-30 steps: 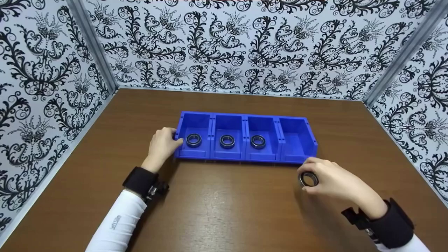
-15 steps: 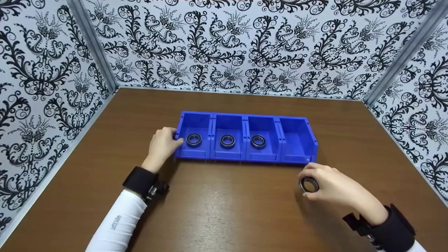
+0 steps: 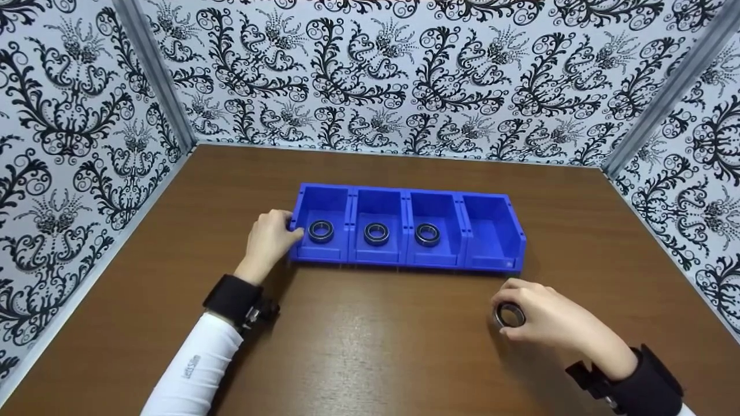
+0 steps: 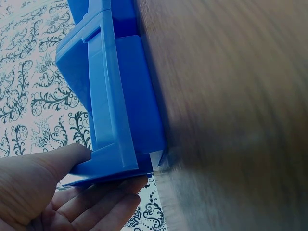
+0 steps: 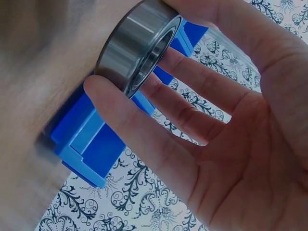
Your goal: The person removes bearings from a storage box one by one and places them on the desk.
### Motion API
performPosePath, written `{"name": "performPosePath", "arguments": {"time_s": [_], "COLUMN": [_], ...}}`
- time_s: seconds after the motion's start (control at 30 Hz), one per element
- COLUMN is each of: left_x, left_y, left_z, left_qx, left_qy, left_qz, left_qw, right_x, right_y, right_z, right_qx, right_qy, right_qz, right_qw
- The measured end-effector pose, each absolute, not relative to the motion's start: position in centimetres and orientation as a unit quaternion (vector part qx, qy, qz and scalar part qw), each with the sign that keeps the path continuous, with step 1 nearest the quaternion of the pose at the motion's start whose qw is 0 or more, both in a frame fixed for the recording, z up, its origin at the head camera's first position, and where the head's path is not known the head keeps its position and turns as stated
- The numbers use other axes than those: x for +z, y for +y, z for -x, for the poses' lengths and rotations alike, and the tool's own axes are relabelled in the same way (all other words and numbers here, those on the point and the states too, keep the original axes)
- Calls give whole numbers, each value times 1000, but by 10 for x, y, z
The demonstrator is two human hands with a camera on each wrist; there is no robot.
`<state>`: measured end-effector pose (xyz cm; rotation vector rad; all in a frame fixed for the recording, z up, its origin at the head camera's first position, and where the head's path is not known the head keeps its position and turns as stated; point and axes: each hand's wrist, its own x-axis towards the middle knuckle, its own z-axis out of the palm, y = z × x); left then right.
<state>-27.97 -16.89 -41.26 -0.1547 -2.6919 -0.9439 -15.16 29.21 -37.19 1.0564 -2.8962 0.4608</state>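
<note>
Here, brown table [image 3: 358, 346], patterned walls [image 3: 370, 75], left hand [image 3: 266, 245] gripping bins [image 3: 491, 231], right hand [image 3: 540, 313] pinching bearing [image 5: 126, 45]

Gripping end of blue bin [image 4: 108, 91] w/ L hand [image 4: 45, 175], pressing thumb [image 4: 77, 153] on one side & laying fingers [image 4: 113, 211] along opp. side. Showing part of next bin [image 4: 124, 17] up top, cut off by view edge. Showing brown tabletop [image 4: 231, 110] on R w/ blurry grain, plus B&W scroll-patt. wall [image 4: 33, 91] behind bin & hand on L.
</note>
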Motion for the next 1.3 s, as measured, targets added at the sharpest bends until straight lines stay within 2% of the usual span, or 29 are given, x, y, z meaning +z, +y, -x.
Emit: {"name": "performPosePath", "arguments": {"time_s": [1.3], "left_x": [-411], "left_y": [-169], "left_z": [280], "left_qx": [-322], "left_qy": [-935], "left_qz": [49], "left_qw": [141], "right_x": [-393], "right_y": [295], "right_z": [147], "right_qx": [165], "right_qy": [-931], "right_qz": [-324], "right_qw": [-26]}}
